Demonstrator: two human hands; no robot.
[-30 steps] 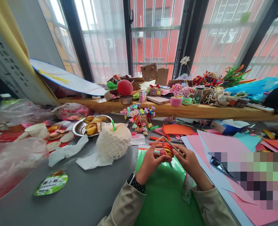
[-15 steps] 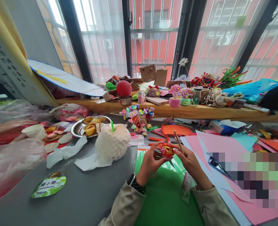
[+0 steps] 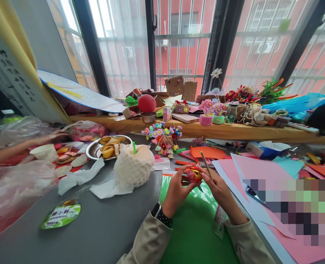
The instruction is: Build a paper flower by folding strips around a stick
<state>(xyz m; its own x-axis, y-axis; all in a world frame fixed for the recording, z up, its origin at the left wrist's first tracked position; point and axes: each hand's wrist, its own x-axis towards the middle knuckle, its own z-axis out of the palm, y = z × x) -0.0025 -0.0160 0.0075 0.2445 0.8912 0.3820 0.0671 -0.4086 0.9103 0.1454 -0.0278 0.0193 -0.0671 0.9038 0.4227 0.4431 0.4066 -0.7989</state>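
Note:
A small red and gold folded-paper piece (image 3: pixel 195 174), flower-like in shape, is held up over the green folder (image 3: pixel 190 227). The fingers of my left hand (image 3: pixel 176 187) are closed around its left side. My right hand (image 3: pixel 217 183) pinches a thin wooden stick (image 3: pixel 206 164) that points up and to the left. Its fingertips also touch the right side of the paper piece. A dark pointed tip, whose other end is hidden, shows just below the piece. Beneath my right wrist lies a clear patterned ruler (image 3: pixel 219 222).
Left of the folder stand a coconut in white netting (image 3: pixel 134 165) and a metal plate (image 3: pixel 89 150) with peels. Another person's arm (image 3: pixel 21 146) reaches in at far left. Pink paper sheets (image 3: pixel 261 168) and a phone (image 3: pixel 254 194) lie right. Yarn flowers (image 3: pixel 162 137) stand ahead.
The view has shifted slightly, so everything sits a little further right. The other person's arm reaches further in at left. My hands keep nearly the same hold.

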